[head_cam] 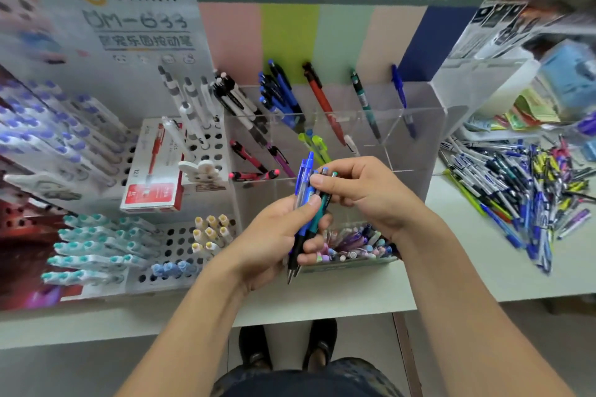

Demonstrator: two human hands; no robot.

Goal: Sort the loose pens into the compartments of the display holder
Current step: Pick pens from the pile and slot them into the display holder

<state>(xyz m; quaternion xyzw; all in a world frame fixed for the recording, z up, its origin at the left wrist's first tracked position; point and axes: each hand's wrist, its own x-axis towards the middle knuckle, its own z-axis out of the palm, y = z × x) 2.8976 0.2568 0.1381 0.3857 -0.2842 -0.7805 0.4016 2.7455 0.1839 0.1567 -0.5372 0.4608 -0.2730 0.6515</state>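
Observation:
My left hand [274, 235] grips a small bunch of pens [306, 203], blue ones and a green one, tips pointing down. My right hand [361, 190] pinches the tops of those pens from the right. Both hands hover in front of the clear acrylic display holder [416, 126]. Its back compartments hold black-and-white pens [237, 100], blue pens [279, 93], a red pen [322, 100], a green pen [364, 103] and a blue pen [401, 97]. Pink and yellow-green pens [317, 147] stand in the front row. A heap of loose pens [522, 190] lies on the table at the right.
A white perforated pen rack [180, 242] with teal and yellow capped pens stands at the left, with a red pen box [151, 184] on it. A low box of small pastel items [351, 245] sits under my hands. The table edge [322, 309] runs close in front of me.

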